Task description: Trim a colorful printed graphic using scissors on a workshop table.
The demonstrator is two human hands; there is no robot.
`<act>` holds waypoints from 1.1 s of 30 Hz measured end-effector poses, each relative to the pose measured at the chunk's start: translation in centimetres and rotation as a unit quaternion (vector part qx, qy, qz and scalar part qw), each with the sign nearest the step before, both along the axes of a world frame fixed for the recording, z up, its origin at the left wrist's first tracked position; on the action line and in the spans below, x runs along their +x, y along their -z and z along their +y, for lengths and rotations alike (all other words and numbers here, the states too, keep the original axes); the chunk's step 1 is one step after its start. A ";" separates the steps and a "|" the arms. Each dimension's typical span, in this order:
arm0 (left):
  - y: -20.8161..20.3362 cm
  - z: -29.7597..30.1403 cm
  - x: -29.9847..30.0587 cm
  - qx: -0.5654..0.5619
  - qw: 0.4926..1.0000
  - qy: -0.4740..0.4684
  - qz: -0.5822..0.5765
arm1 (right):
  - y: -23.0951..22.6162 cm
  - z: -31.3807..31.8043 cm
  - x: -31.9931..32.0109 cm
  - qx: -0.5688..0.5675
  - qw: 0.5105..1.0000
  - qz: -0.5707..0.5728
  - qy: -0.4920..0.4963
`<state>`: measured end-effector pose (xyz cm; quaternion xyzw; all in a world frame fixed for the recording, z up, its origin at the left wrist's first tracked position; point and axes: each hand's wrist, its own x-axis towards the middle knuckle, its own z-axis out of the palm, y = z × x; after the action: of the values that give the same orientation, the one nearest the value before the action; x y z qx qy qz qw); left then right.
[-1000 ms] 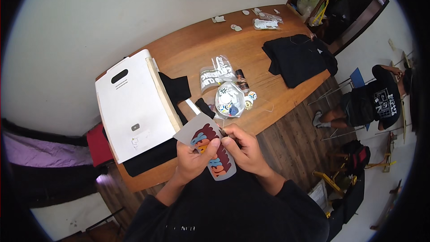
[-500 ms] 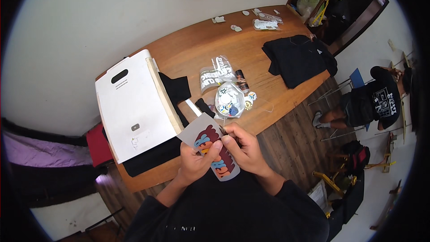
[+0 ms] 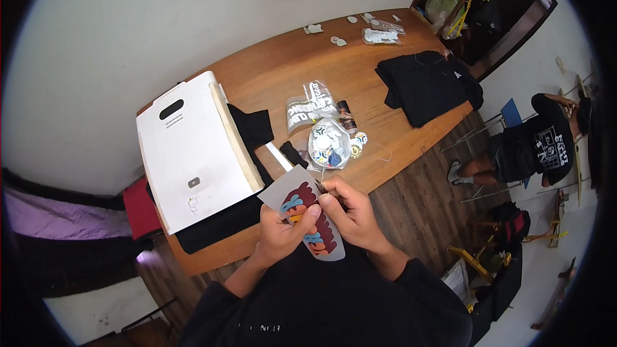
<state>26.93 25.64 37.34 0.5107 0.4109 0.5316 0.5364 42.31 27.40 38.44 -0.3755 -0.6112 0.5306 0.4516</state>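
Note:
In front of my chest, a pale grey film sheet (image 3: 283,189) is held tilted over the table's near edge. It carries a maroon, blue and orange lettered print. My left hand (image 3: 277,234) is closed on the sheet's left side, with its thumb across the print. On the opposite edge my right hand (image 3: 352,213) is closed round what look like small scissors (image 3: 322,174); only a thin metal blade shows above the fingers, and the handles are hidden. Beyond the blade stands a clear bowl (image 3: 348,148) of round patterned pieces.
A white heat press (image 3: 196,148) lies left on the wooden table (image 3: 257,58), with black cloth (image 3: 252,122) under it. Past the bowl are printed film (image 3: 310,110) and a dark cylinder (image 3: 346,115). A folded black shirt (image 3: 424,87) lies right; another person (image 3: 536,144) stands beyond.
The film sheet has bent and turned slightly between my hands, so less of its lower print shows. Both hands stay in nearly the same place.

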 end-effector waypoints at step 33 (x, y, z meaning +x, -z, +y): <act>0.2 -0.5 -0.1 -0.044 0.997 0.065 0.013 | 0.1 0.6 0.0 0.013 1.000 0.002 0.020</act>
<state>26.88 25.14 37.19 0.5192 0.4072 0.4703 0.5860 42.30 28.00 38.38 -0.3807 -0.6091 0.5142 0.4686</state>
